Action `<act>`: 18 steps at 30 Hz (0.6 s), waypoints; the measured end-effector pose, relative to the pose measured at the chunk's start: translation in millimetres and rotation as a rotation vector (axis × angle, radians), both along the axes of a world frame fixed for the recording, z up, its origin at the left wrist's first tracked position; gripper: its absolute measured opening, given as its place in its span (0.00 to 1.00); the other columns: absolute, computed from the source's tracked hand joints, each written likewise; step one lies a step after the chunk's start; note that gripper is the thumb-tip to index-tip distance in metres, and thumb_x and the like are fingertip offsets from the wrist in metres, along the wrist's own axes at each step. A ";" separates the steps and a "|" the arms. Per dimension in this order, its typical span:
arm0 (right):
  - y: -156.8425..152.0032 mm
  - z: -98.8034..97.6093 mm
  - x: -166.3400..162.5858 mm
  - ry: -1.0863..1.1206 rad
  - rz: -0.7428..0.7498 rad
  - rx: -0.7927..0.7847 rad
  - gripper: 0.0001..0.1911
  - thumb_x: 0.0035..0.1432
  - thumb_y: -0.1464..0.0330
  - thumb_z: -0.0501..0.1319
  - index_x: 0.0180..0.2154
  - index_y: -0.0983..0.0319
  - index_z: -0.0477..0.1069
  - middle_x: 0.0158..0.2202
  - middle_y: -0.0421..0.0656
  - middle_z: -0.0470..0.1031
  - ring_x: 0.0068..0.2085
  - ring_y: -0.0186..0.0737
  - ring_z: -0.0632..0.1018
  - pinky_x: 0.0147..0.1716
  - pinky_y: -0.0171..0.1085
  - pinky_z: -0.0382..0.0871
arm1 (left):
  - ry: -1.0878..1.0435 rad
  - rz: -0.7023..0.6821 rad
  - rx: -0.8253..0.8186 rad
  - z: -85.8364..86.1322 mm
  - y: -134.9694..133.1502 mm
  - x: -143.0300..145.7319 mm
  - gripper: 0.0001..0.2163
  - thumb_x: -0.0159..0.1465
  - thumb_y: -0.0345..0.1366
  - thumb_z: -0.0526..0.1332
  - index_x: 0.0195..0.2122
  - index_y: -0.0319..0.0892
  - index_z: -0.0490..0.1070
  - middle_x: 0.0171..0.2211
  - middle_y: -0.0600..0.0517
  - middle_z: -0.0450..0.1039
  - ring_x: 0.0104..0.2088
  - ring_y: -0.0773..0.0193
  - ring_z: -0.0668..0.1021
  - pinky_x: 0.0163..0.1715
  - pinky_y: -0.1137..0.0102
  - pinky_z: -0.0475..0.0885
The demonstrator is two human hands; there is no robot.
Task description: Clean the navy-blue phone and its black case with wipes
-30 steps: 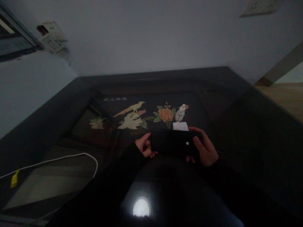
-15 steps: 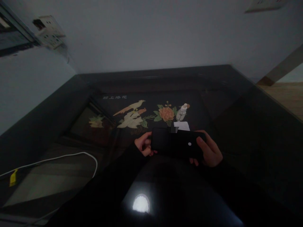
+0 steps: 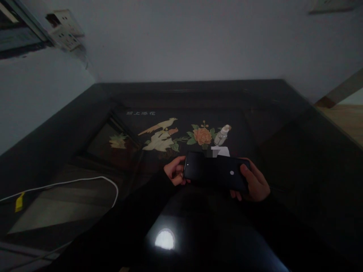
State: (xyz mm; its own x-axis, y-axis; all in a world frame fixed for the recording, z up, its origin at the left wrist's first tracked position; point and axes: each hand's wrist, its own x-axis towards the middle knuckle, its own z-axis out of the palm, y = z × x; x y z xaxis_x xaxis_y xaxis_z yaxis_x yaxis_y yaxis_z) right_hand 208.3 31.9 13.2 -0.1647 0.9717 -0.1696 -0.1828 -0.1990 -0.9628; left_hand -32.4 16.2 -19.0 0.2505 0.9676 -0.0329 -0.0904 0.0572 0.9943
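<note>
While both hands are gripping it by its short ends, the flat black rectangular phone [image 3: 215,172] is hovering crosswise over the near part of the dark glossy table [image 3: 286,151], with its long side running left to right. A small round pale mark is showing near its right end; whether the upper face is the screen or the back, I cannot tell in this dim light.

The left hand [image 3: 174,174] is pinching the phone's left end, fingers curled around the edge. The right hand [image 3: 253,183] is wrapping around the right end, its thumb resting on the upper face and its fingertips peeking out below the lower edge. Both hands are closed firmly on the phone, and dark sleeves are covering both forearms.

Just beyond the phone, a small white folded cloth [image 3: 224,152] is lying on the table, partly hidden by the phone's far edge. A small clear bottle with a white cap [image 3: 222,135] is standing right behind the cloth, leaning slightly to the right. Beside the bottle, an inlaid picture of pale birds and an orange flower [image 3: 176,136] is decorating the tabletop.

Well to the left, a thin white cable [image 3: 85,181] is curving across the table, with a yellow tag [image 3: 19,201] sitting on it near the picture's edge. A bright round reflection [image 3: 165,239] is glowing on the surface close to the person's body. White wall sockets [image 3: 64,28] are sitting high in the left corner.
</note>
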 end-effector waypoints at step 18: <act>-4.5 8.1 -5.5 -0.125 -0.019 -0.021 0.18 0.54 0.55 0.56 0.40 0.61 0.59 0.12 0.33 0.65 0.10 0.32 0.67 0.05 0.26 0.56 | -0.072 0.053 -0.137 19.4 9.7 -11.9 0.21 0.56 0.42 0.61 0.46 0.33 0.69 0.23 0.51 0.73 0.21 0.69 0.75 0.20 0.75 0.70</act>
State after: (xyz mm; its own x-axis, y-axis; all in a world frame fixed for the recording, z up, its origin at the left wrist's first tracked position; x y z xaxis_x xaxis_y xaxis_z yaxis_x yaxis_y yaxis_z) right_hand 202.8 27.4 21.4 -0.1228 0.9703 -0.2084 -0.0651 -0.2174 -0.9739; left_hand -44.3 25.8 0.4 0.2055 0.9672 -0.1495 -0.1675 0.1853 0.9683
